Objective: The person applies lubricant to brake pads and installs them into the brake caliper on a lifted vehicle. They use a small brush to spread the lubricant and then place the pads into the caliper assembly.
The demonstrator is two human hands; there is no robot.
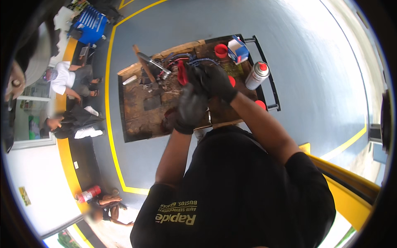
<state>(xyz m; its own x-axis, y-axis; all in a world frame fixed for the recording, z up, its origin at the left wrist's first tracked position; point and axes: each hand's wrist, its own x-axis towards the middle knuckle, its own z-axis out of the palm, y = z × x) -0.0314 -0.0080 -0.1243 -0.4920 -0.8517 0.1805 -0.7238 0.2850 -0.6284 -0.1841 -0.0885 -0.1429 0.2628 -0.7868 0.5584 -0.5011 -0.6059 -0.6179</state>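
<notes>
My left hand (192, 105) and my right hand (217, 82), both in black gloves, meet over a worn brown cart top (138, 111). Their fingers are curled close together, and whatever lies between them is dark and hard to make out. A red cloth (182, 72) shows right by the fingertips, though I cannot tell which hand touches it. Left of it lie a chrome ratchet wrench (152, 63) and a wooden-handled hammer (143, 64). Beyond the right hand stand a red cup (221, 51) and a blue-and-white box (237, 50). Another red round item (232, 81) is partly covered by that hand.
A spray can (257, 76) with a red top stands by the cart's black handle (269, 70). A white tube (129, 80) lies at the left edge. People (66, 78) sit along the left wall, near a blue tool chest (91, 25) and a fire extinguisher (89, 193). A yellow beam (345, 182) is at right.
</notes>
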